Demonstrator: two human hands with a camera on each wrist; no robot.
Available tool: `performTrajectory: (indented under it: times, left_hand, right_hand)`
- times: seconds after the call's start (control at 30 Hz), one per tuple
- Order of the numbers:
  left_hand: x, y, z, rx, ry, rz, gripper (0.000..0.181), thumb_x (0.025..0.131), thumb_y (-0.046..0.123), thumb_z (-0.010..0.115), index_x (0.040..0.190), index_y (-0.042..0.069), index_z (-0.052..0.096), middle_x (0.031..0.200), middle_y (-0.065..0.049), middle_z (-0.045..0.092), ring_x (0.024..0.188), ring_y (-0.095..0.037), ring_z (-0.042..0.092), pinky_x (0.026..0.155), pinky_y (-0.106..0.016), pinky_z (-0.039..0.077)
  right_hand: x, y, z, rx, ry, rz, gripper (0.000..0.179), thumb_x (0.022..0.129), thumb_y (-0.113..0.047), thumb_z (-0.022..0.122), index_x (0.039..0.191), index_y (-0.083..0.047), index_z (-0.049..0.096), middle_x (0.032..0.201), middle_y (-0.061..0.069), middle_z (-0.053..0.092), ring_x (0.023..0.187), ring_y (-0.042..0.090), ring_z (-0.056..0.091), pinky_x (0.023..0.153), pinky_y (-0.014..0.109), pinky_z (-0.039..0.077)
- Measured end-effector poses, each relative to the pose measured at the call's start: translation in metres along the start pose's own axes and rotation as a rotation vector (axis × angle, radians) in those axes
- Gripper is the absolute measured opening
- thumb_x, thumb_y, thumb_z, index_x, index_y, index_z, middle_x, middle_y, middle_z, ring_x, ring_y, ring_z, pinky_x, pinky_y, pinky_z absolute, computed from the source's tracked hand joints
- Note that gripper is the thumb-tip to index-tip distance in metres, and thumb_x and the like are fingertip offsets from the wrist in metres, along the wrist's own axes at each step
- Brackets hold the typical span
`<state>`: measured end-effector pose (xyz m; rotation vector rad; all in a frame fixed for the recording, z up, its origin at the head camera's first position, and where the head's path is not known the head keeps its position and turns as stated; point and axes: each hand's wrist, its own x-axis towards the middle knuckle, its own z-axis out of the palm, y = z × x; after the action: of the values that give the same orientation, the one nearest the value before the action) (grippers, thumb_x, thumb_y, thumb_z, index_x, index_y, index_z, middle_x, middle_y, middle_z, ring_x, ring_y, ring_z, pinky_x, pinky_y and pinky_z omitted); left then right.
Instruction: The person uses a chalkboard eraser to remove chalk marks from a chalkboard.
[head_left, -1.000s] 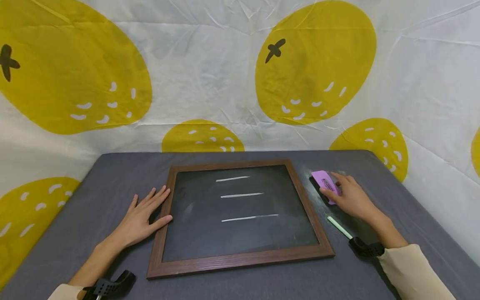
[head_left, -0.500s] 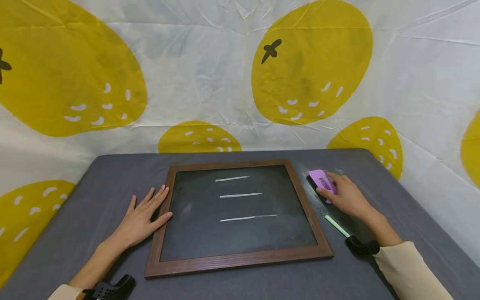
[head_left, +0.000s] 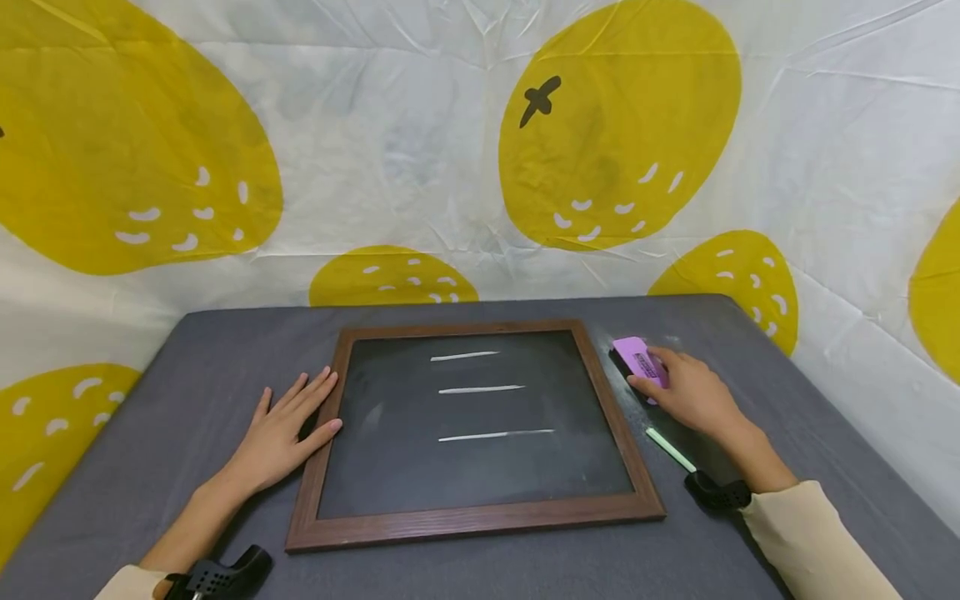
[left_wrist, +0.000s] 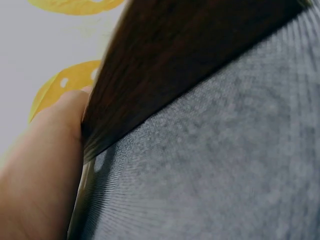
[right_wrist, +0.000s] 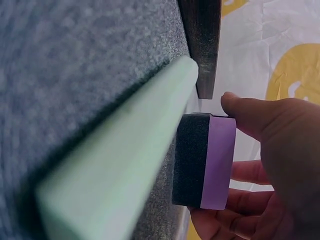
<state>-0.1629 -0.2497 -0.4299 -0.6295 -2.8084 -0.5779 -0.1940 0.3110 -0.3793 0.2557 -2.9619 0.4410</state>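
A wood-framed chalkboard [head_left: 480, 467] lies on the grey cloth, with three white chalk lines across its dark surface. My left hand [head_left: 277, 442] rests on its left frame edge, fingers straight and spread, thumb on the wood. To the right of the board, my right hand [head_left: 697, 396] holds a purple chalkboard eraser [head_left: 637, 360] between thumb and fingers. The right wrist view shows the black felt side of the eraser [right_wrist: 191, 160] facing the cloth, with the thumb at one end. A pale green chalk stick [head_left: 671, 450] lies just below the right hand, by the wrist strap.
Grey cloth [head_left: 420, 575] covers the table, with pale chalk dust near the eraser. Behind it hangs a white curtain [head_left: 390, 125] printed with large yellow fruit. Black wrist mounts [head_left: 716, 492] sit at both cuffs.
The head view shifts slightly. My right fingers sit a little closer round the eraser than a second ago. The left hand stays on the frame, and the chalk lines look the same.
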Motion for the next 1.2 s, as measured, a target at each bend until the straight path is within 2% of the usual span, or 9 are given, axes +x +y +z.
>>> performTrajectory:
  times: [0.13, 0.33, 0.5, 0.67, 0.83, 0.97, 1.2]
  left_hand:
    - [0.0, -0.001, -0.001, 0.0, 0.004, 0.012, 0.071, 0.094, 0.042, 0.058, 0.153, 0.018, 0.027, 0.155, -0.009, 0.028, 0.139, -0.04, 0.024, 0.106, -0.067, 0.002]
    - [0.002, -0.001, -0.002, 0.008, -0.003, 0.012, 0.071, 0.094, 0.042, 0.057, 0.154, 0.018, 0.026, 0.156, -0.008, 0.025, 0.14, -0.038, 0.023, 0.107, -0.065, 0.002]
    - [0.001, 0.0, -0.002, 0.014, -0.011, 0.008, 0.071, 0.095, 0.043, 0.056, 0.153, 0.018, 0.027, 0.156, -0.008, 0.026, 0.14, -0.038, 0.023, 0.106, -0.066, 0.004]
    - [-0.001, 0.001, -0.002, 0.018, -0.021, -0.003, 0.071, 0.094, 0.045, 0.056, 0.154, 0.019, 0.026, 0.156, -0.008, 0.026, 0.14, -0.037, 0.023, 0.107, -0.066, 0.005]
    - [-0.006, 0.004, -0.003, 0.017, -0.018, -0.011, 0.074, 0.093, 0.045, 0.058, 0.153, 0.016, 0.026, 0.156, -0.009, 0.025, 0.14, -0.038, 0.023, 0.106, -0.067, 0.003]
    - [-0.008, 0.009, -0.002, 0.018, -0.022, -0.014, 0.078, 0.092, 0.047, 0.059, 0.154, 0.015, 0.025, 0.156, -0.009, 0.025, 0.14, -0.038, 0.023, 0.106, -0.068, 0.001]
    - [-0.009, 0.014, 0.001, 0.014, -0.018, -0.017, 0.079, 0.091, 0.048, 0.06, 0.153, 0.014, 0.025, 0.156, -0.011, 0.025, 0.14, -0.039, 0.022, 0.106, -0.067, 0.001]
  right_hand:
    - [0.0, -0.001, -0.002, 0.007, -0.03, -0.011, 0.076, 0.086, -0.045, 0.068, 0.134, 0.01, 0.047, 0.107, 0.03, 0.057, 0.077, 0.031, 0.052, 0.056, 0.038, 0.04]
    - [0.002, -0.001, -0.004, 0.039, -0.04, -0.037, 0.069, 0.087, -0.036, 0.07, 0.134, 0.011, 0.047, 0.11, 0.032, 0.055, 0.082, 0.034, 0.054, 0.063, 0.046, 0.044]
    - [0.001, -0.002, -0.009, 0.014, -0.038, 0.001, 0.065, 0.09, -0.037, 0.064, 0.136, 0.006, 0.047, 0.122, 0.032, 0.052, 0.1, 0.046, 0.054, 0.07, 0.06, 0.045]
    - [0.002, -0.008, -0.022, 0.005, -0.035, 0.018, 0.066, 0.092, -0.042, 0.06, 0.138, 0.003, 0.046, 0.125, 0.029, 0.05, 0.099, 0.046, 0.052, 0.067, 0.06, 0.044]
    - [0.009, -0.019, -0.025, 0.026, -0.028, -0.031, 0.063, 0.091, -0.038, 0.063, 0.138, 0.001, 0.048, 0.124, 0.029, 0.052, 0.104, 0.047, 0.052, 0.074, 0.064, 0.044]
    - [0.016, -0.028, -0.023, 0.028, -0.016, -0.075, 0.059, 0.09, -0.032, 0.065, 0.137, 0.0, 0.05, 0.121, 0.028, 0.055, 0.1, 0.044, 0.055, 0.071, 0.06, 0.046]
    - [0.031, -0.05, -0.016, 0.034, -0.053, -0.138, 0.057, 0.09, -0.028, 0.065, 0.138, -0.002, 0.05, 0.124, 0.027, 0.054, 0.103, 0.042, 0.056, 0.076, 0.06, 0.046]
